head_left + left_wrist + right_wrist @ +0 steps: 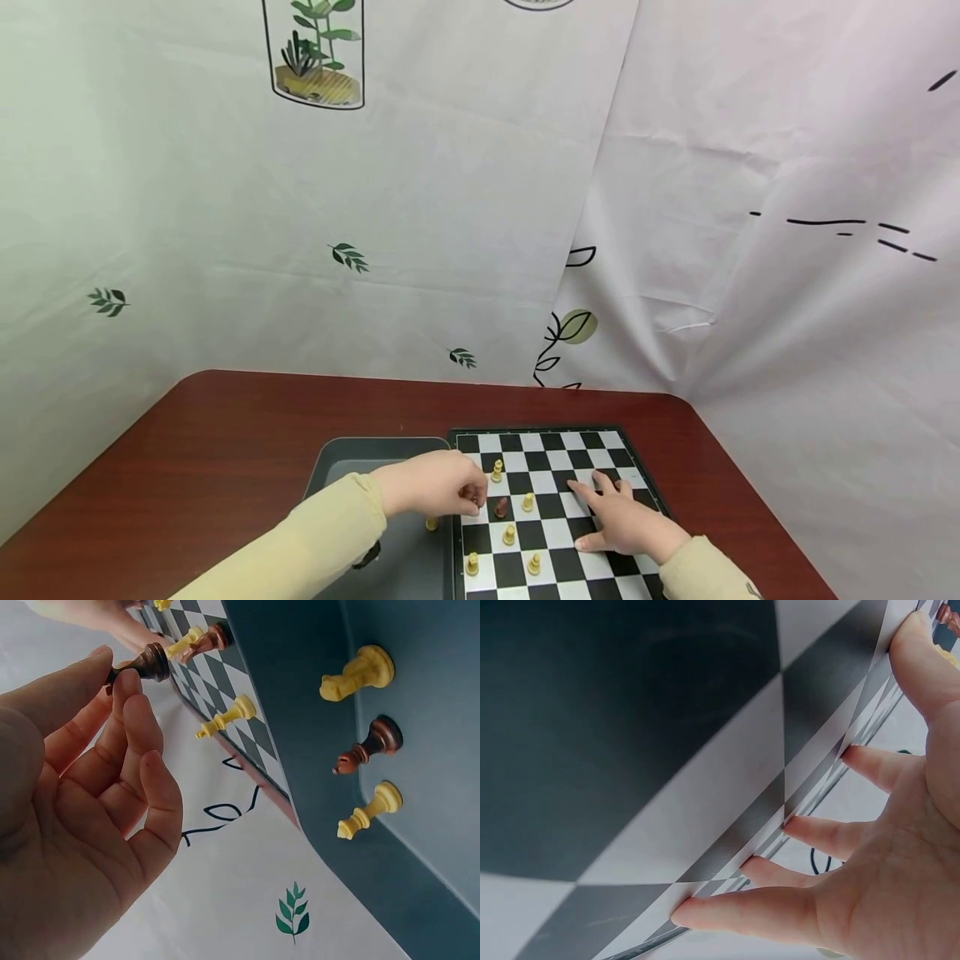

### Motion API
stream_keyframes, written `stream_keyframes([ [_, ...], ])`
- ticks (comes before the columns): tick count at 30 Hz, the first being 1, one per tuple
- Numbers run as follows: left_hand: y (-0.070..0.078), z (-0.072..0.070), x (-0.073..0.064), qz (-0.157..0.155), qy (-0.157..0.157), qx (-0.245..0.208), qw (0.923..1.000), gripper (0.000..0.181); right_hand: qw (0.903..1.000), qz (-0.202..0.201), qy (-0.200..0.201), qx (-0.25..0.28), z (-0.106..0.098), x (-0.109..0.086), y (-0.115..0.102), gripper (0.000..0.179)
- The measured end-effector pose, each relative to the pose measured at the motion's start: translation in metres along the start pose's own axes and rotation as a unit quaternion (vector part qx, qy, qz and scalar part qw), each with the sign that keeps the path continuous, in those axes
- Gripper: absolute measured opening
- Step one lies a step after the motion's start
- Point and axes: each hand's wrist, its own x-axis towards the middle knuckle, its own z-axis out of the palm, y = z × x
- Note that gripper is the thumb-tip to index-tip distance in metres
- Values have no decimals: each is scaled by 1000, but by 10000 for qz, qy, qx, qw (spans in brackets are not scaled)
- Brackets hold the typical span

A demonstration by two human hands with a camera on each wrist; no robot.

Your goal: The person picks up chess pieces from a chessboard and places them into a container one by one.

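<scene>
In the head view my left hand (442, 483) is over the left side of the chessboard (556, 531). Its thumb and fingers pinch a dark brown chess piece (152, 664), seen off the board surface in the left wrist view; its top is hidden by the fingers. A brown chess piece (501, 507) stands close by, among yellow chess pieces such as this one (528, 502). My right hand (626, 521) lies on the board's right part, fingers spread. In the right wrist view its fingertips (694, 911) touch the squares, with no piece held.
Left of the board is a grey tray (360, 450). Inside it the left wrist view shows a yellow knight (360, 673), a brown piece (371, 744) and a yellow piece (373, 808). The reddish-brown table (187, 483) meets a white printed cloth (450, 208) behind.
</scene>
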Motion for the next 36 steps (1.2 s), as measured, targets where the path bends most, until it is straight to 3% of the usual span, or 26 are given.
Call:
stream_keyframes([
  [13, -6, -4, -14, -70, 120, -105, 9998, 9, 10000, -59, 13, -59, -2, 1, 0, 82],
  [36, -20, 10, -39, -280, -59, -46, 9996, 10, 10000, -61, -26, -54, 1, 2, 1, 82],
])
